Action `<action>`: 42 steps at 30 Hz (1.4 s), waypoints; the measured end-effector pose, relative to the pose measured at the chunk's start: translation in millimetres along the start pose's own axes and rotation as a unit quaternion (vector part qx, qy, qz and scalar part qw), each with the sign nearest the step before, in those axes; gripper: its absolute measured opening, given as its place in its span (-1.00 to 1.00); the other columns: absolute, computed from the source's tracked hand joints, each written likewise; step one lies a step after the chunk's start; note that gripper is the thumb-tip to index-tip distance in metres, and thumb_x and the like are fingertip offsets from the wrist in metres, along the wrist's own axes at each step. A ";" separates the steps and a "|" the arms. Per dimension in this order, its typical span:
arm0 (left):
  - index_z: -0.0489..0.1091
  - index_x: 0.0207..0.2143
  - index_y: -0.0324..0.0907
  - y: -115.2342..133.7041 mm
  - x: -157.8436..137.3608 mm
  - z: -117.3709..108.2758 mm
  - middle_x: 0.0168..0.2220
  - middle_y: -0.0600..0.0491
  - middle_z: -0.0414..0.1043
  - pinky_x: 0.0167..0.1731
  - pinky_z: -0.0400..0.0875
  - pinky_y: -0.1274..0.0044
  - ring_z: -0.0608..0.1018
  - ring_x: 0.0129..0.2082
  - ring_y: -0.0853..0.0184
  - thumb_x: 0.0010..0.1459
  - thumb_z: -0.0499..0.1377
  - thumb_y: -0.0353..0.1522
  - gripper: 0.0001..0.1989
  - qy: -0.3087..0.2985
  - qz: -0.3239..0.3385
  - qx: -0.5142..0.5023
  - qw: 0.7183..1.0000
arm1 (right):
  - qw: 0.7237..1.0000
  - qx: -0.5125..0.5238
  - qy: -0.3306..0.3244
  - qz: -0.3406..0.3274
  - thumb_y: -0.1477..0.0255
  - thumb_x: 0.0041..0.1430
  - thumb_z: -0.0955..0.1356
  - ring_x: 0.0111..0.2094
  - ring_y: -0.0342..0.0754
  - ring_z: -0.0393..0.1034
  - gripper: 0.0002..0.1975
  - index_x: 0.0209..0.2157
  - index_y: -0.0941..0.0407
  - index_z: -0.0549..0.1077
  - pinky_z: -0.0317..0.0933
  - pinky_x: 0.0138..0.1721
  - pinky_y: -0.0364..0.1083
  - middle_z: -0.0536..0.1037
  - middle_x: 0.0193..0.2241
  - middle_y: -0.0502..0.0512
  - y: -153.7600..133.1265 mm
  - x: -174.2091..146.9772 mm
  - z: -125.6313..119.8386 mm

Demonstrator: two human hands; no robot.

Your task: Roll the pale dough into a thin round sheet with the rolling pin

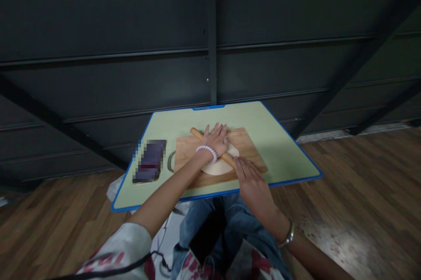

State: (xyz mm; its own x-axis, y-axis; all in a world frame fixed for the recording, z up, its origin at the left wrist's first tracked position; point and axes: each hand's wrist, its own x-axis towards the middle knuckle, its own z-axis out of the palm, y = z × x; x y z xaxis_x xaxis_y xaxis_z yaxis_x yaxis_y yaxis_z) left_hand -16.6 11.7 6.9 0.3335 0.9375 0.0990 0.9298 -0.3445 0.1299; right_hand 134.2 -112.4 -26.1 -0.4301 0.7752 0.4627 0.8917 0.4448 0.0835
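Observation:
A wooden rolling pin (228,160) lies slantwise across a flat, round sheet of dough (217,168) on a wooden cutting board (251,142). My left hand (216,140) presses on the pin's upper part, palm down, its fingers spread and pointing away from me. Near the pin's lower right end is my right hand (254,181), with its fingers stretched out flat over that end. Part of the dough is hidden under the pin and my left hand. A metal handle (170,161) sticks out from the board's left side.
The board rests on a pale green tabletop (283,148) with a blue rim. A phone (149,161), blurred out, lies at its left. Below the near edge, a dark device (208,236) sits on my lap. A dark panelled wall (138,78) stands behind the table.

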 end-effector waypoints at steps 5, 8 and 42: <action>-0.04 0.29 -0.25 -8.6 -21.6 -5.2 0.30 -0.02 0.04 0.27 -0.23 0.17 -0.03 0.33 0.23 0.27 -0.25 -0.32 -0.44 -0.015 -0.003 0.006 1.000 | 0.997 0.030 -0.061 0.022 0.56 0.28 0.16 -0.18 0.04 0.47 -0.64 0.09 0.23 0.31 0.35 -0.17 -0.03 0.54 -0.13 0.29 4.9 4.4 -19.0; -0.04 0.30 -0.26 -17.0 -35.3 -3.8 0.31 -0.02 0.00 0.27 -0.18 0.20 0.00 0.32 0.25 0.27 -0.24 -0.34 -0.44 -0.015 -0.004 0.013 1.000 | 0.995 0.049 -0.075 0.032 0.43 0.34 0.15 -0.19 0.02 0.45 -0.67 0.06 0.16 0.33 0.31 -0.16 -0.02 0.55 -0.17 0.23 7.4 6.7 -23.7; 0.43 -0.03 -0.04 -59.5 -117.0 -6.1 -0.06 0.03 0.47 0.18 -0.03 0.25 0.40 0.01 0.25 0.21 0.08 -0.28 -0.71 0.073 0.060 -0.147 0.985 | 0.952 0.286 0.111 0.018 0.52 0.29 0.20 -0.15 0.02 0.32 -0.63 0.10 0.08 0.33 0.30 -0.10 0.07 0.47 -0.18 0.15 -12.8 -19.5 16.1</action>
State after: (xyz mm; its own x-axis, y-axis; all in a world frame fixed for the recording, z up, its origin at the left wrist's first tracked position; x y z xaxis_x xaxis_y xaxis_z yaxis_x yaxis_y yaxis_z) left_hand -111.8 -77.8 -6.3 0.3926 0.8796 0.2686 0.7923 -0.4718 0.3869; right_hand 128.9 -125.9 -50.5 -0.3043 0.7090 0.6362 0.6550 0.6407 -0.4007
